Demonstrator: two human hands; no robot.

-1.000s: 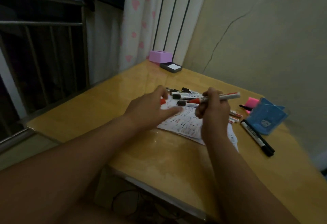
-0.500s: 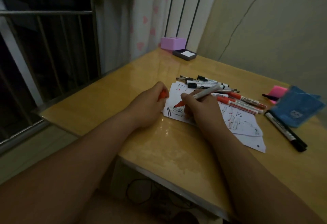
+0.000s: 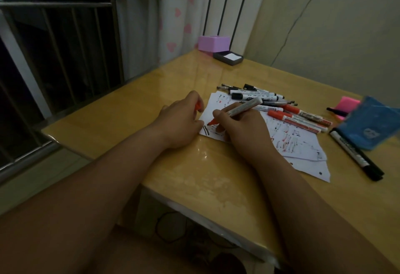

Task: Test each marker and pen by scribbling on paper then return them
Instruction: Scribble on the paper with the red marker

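Note:
My right hand (image 3: 242,126) grips an uncapped red marker (image 3: 240,109), its red tip touching the near left corner of the scribbled white paper (image 3: 303,143). My left hand (image 3: 181,122) rests at the paper's left edge and holds the marker's red cap (image 3: 198,107) in curled fingers. Behind the paper lies a pile of black-capped markers and pens (image 3: 255,96), with red-capped markers (image 3: 298,117) beside them on the sheet.
A blue pouch (image 3: 372,126) lies at the right with a pink sticky pad (image 3: 346,104) behind it and a long black marker (image 3: 355,154) in front. A purple box (image 3: 213,43) and a dark tray (image 3: 228,57) stand at the wooden table's (image 3: 194,176) far corner.
My right hand came down from holding the marker level in the air and set its tip on the paper. My left hand closed on the red cap and settled by the sheet's edge.

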